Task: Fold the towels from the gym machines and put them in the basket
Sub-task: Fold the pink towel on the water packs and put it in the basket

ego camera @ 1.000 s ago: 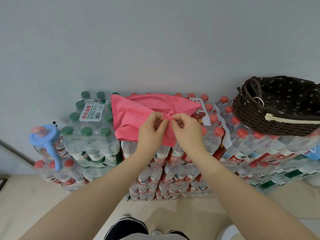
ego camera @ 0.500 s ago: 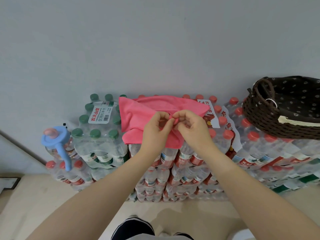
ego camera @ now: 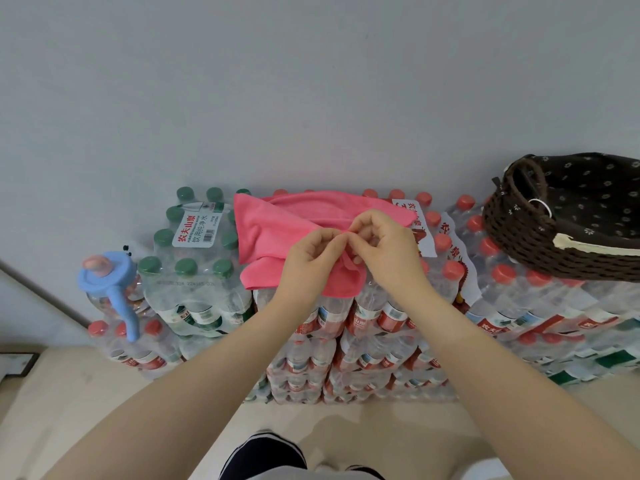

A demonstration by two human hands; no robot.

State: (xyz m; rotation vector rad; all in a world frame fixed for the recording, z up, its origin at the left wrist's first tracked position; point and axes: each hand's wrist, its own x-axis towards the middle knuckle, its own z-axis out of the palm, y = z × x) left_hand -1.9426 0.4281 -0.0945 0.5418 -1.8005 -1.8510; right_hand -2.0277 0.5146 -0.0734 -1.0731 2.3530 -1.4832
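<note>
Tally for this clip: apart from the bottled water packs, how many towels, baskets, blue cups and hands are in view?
Towel: 1
Basket: 1
Blue cup: 1
Hands: 2, left and right, both pinching the towel
Total: 5

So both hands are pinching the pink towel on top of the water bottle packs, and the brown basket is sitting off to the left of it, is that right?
Not quite. The head view shows the basket to the right of the pink towel, not the left. The rest holds: the left hand and right hand both pinch the towel on the water bottle packs.
</note>
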